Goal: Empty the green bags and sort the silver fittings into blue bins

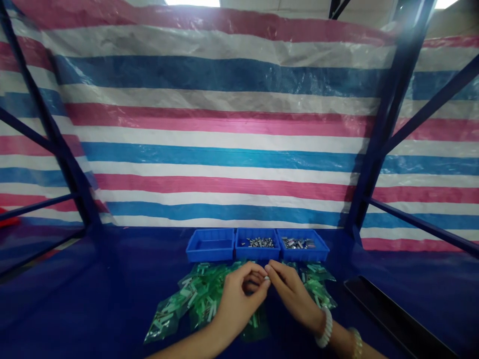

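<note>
Above green bags [209,285], my left hand [238,300] pinches a white piece [266,277] beside my right hand [294,290], whose grip is unclear.

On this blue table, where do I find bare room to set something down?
Bare tabletop shows left of the plastic bags, and right of the long dark object. The middle is crowded: bags spread before the blue trays, with the left hand and right hand above them.

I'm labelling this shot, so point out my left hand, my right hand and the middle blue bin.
Left hand [236,300], head view: back of the hand.
Right hand [295,294], head view: back of the hand.
Middle blue bin [258,254], head view: front wall.
</note>
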### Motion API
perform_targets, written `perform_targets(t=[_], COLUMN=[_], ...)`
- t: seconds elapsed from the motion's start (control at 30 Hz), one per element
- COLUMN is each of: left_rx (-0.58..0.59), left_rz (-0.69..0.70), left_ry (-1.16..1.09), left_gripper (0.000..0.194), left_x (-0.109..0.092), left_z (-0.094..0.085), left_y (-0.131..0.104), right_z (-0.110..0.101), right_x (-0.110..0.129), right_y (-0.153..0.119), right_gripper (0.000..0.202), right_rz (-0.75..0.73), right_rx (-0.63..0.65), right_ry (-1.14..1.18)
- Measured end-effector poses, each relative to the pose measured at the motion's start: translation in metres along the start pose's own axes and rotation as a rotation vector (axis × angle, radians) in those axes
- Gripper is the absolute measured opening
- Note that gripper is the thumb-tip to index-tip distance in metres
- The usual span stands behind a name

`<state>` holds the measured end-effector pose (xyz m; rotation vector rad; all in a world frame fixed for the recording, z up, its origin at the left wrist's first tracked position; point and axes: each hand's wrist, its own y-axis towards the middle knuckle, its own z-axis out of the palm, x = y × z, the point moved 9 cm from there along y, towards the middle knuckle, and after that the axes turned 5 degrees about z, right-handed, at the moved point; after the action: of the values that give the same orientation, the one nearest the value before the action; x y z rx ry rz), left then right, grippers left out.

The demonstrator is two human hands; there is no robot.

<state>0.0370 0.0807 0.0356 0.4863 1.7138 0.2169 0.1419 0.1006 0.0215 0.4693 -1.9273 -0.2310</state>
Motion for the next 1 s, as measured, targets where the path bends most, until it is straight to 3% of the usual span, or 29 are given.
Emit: perform_targets(t=[0.1,0.23,0.33,0.4,0.5,0.6,0.73,0.83,0.9,1.0], left_rx=[0.018,-0.042,-0.047,-0.023,0.007,0.005,0.004,0.111,0.220,0.328], left_rz=[0.053,0.282,0.335,0.344,0.363,0.371,0.346,0.306,0.272,0.254], left_ry=[0.051,0.291,0.379,0.434,0.515,0.573,0.611,0.624,0.649,0.722], left_gripper=[0.005,0.008,0.016,0.030,0.038,0.036,0.024,0.016,0.024,0.053], left_x=[-0.007,-0.026,-0.017,-0.006,0.002,0.000,-0.010,-0.012,-0.009,0.002], left_z=[-0.002,-0.017,-0.025,-0.028,-0.032,-0.042,-0.062,-0.073,-0.075,-0.077], left_y=[0.012,0.056,0.087,0.092,0.078,0.059,0.048,0.039,0.029,0.010], right_z=[-0.011,-0.035,-0.042,-0.033,-0.006,0.018,0.027,0.026,0.026,0.030], right_x=[-0.002,0.002,0.003,0.001,-0.001,-0.006,-0.012,-0.013,-0.011,-0.005], right_y=[0.002,0.005,0.008,0.010,0.010,0.007,0.006,0.006,0.006,0.006], right_gripper=[0.041,0.044,0.042,0.033,0.009,0.021,0.025,0.032,0.036,0.041], right_rz=[0.020,-0.028,-0.056,-0.071,-0.154,-0.230,-0.242,-0.227,-0.231,-0.271], right_rx=[-0.066,-0.178,-0.191,-0.119,0.057,0.179,0.184,0.174,0.186,0.213], right_ry=[0.082,0.175,0.086,-0.049,-0.273,-0.452,-0.627,-0.683,-0.677,-0.627])
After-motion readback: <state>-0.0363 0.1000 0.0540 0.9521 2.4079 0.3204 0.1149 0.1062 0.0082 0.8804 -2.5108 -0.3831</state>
